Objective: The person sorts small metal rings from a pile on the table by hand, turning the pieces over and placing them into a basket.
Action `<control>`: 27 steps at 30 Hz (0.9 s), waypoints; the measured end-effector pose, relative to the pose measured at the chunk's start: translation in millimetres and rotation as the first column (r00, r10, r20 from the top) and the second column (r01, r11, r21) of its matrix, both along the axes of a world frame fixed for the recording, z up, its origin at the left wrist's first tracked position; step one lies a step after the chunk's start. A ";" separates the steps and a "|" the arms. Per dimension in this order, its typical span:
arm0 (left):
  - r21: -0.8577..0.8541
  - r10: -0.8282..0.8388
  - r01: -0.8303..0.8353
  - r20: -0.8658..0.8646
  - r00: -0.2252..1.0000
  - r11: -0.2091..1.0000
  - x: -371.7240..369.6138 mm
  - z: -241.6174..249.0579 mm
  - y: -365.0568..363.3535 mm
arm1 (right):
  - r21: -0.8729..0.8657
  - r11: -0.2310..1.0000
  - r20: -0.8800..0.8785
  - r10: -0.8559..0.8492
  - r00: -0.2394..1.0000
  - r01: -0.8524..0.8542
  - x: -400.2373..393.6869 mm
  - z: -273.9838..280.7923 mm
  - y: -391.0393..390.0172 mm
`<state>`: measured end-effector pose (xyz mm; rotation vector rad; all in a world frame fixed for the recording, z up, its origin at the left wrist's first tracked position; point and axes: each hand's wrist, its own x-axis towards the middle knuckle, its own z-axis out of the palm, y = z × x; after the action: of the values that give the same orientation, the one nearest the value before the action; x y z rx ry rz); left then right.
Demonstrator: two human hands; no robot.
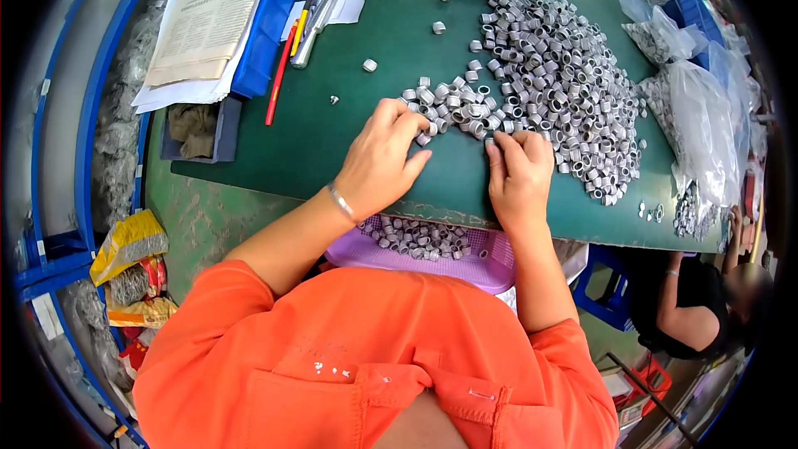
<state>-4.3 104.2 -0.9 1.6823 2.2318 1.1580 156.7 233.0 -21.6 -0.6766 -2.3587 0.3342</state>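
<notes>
My left hand [384,156] rests at the near left edge of a small heap of grey metal rings [453,105]. Its thumb is apart from the curled fingers, whose tips touch the rings. My right hand [522,176] is at the heap's near right side, thumb and index finger pinched together on a short threaded metal ring [490,142], mostly hidden by the fingertips. Behind and to the right of it spreads a much larger pile of the same rings [565,75]. Below my wrists, a purple basket [366,253] holds more rings under the table edge.
On the green table [332,141] lie a few stray rings, a red pen [281,75] and a silver cutter-like tool [326,10]. Papers top a blue bin [270,25] at left. Plastic bags of parts [702,129] line the right side. A person [694,308] sits at far right.
</notes>
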 end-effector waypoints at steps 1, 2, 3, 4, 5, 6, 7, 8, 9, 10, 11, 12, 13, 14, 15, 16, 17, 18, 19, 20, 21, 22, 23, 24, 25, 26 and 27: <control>0.024 -0.025 0.026 -0.054 0.998 0.999 -1.5 -6.4 3.3 | 0.001 1.000 -0.004 0.005 1.000 -0.005 -1.0 1.8 -0.8; 0.044 -0.051 0.056 -0.107 0.993 0.997 -2.5 -10.1 5.3 | 0.006 0.999 -0.004 0.042 0.999 -0.042 -0.4 4.6 -3.1; 0.043 -0.052 0.057 -0.108 0.993 0.997 -1.7 -9.6 4.6 | 0.009 0.997 -0.001 0.076 0.997 -0.076 1.3 6.0 -5.6; 0.018 -0.107 0.108 -0.055 0.993 0.994 1.2 -8.7 2.9 | 0.006 0.997 0.000 0.074 0.997 -0.074 3.3 3.8 -7.2; -0.004 -0.163 0.163 0.002 0.987 0.987 4.2 -8.0 1.7 | -0.052 0.989 -0.045 0.139 0.989 -0.141 5.9 -0.2 -8.5; -0.004 -0.167 0.167 0.005 0.986 0.986 6.5 -6.9 1.2 | -0.106 0.972 -0.095 0.201 0.975 -0.211 7.7 -0.9 -10.0; 0.002 -0.145 0.146 0.070 0.987 0.989 8.2 -5.5 0.6 | -0.241 0.947 -0.165 0.176 0.970 -0.213 8.6 3.2 -16.0; 0.005 -0.123 0.123 0.136 0.983 0.992 9.2 -5.4 0.0 | -0.244 0.947 -0.163 0.173 0.971 -0.209 9.7 6.9 -20.9; 0.034 -0.099 0.095 0.162 0.982 0.995 9.1 -7.9 -0.4 | -0.624 0.727 -0.316 0.102 0.943 -0.288 11.3 9.8 -25.4; 0.030 -0.102 0.098 0.165 0.981 0.995 8.8 -9.3 -1.6 | -0.853 0.358 -0.418 -0.033 0.908 -0.380 13.2 10.9 -28.0; 0.040 -0.095 0.090 0.167 0.981 0.995 7.6 -10.3 -2.4 | -0.869 0.160 -0.484 -0.081 0.871 -0.468 17.1 4.2 -26.5; 0.051 -0.087 0.080 0.170 0.982 0.996 6.8 -10.9 -2.8 | -0.870 0.161 -0.482 -0.082 0.872 -0.466 18.2 3.2 -25.4; 0.057 -0.082 0.073 0.170 0.982 0.996 6.6 -10.4 -3.3 | -0.846 -0.081 -0.508 -0.179 0.843 -0.527 19.5 2.7 -24.8; 0.058 -0.083 0.074 0.173 0.981 0.996 6.3 -9.4 -3.7 | -0.757 -0.309 -0.506 -0.280 0.816 -0.576 20.7 1.8 -24.0; 0.054 -0.089 0.081 0.158 0.983 0.995 6.0 -8.2 -4.2 | -0.729 -0.327 -0.531 -0.283 0.799 -0.601 21.6 -2.6 -23.1; 0.050 -0.095 0.088 0.142 0.985 0.995 6.1 -7.5 -4.6 | -0.732 -0.325 -0.528 -0.286 0.800 -0.599 22.1 -1.6 -22.7; 0.053 -0.088 0.082 0.135 0.987 0.995 6.3 -7.6 -4.6 | -0.724 -0.344 -0.527 -0.282 0.801 -0.598 22.0 0.3 -22.7; 0.053 -0.091 0.085 0.139 0.986 0.995 6.4 -7.5 -4.9 | -0.717 -0.363 -0.526 -0.279 0.803 -0.595 22.1 1.3 -22.8; 0.050 -0.088 0.081 0.142 0.986 0.995 6.4 -7.4 -5.3 | -0.706 -0.367 -0.536 -0.285 0.795 -0.606 22.3 0.1 -22.8; 0.046 -0.083 0.077 0.145 0.986 0.996 6.4 -7.4 -5.6 | -0.708 -0.366 -0.532 -0.286 0.797 -0.604 22.4 0.8 -23.0; 0.050 -0.084 0.078 0.138 0.987 0.996 6.1 -7.8 -5.7 | -0.701 -0.348 -0.555 -0.284 0.782 -0.623 22.1 2.0 -23.5; 0.047 -0.084 0.078 0.142 0.986 0.996 6.3 -8.1 -5.8 | -0.692 -0.332 -0.576 -0.282 0.767 -0.641 22.2 2.8 -24.9; 0.044 -0.082 0.076 0.148 0.986 0.996 6.1 -8.1 -6.3 | -0.692 -0.335 -0.574 -0.283 0.769 -0.640 22.2 2.7 -26.8; 0.039 -0.079 0.074 0.153 0.985 0.996 6.1 -8.3 -7.3 | -0.726 -0.239 -0.603 -0.230 0.764 -0.645 22.3 2.6 -29.0; 0.037 -0.077 0.073 0.155 0.985 0.997 6.0 -8.6 -8.2 | -0.748 -0.138 -0.628 -0.172 0.759 -0.649 22.4 2.7 -30.5; 0.050 -0.081 0.075 0.139 0.987 0.996 5.8 -8.8 -8.4 | -0.748 -0.140 -0.627 -0.172 0.760 -0.649 25.8 3.5 -28.2; 0.066 -0.085 0.078 0.122 0.989 0.995 5.6 -8.7 -7.9 | -0.796 0.092 -0.583 0.146 0.799 -0.598 31.8 4.9 -22.6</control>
<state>1.3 96.3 -9.6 1.6564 2.0545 1.2856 188.5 210.4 -16.6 -0.3647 -1.5996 2.1833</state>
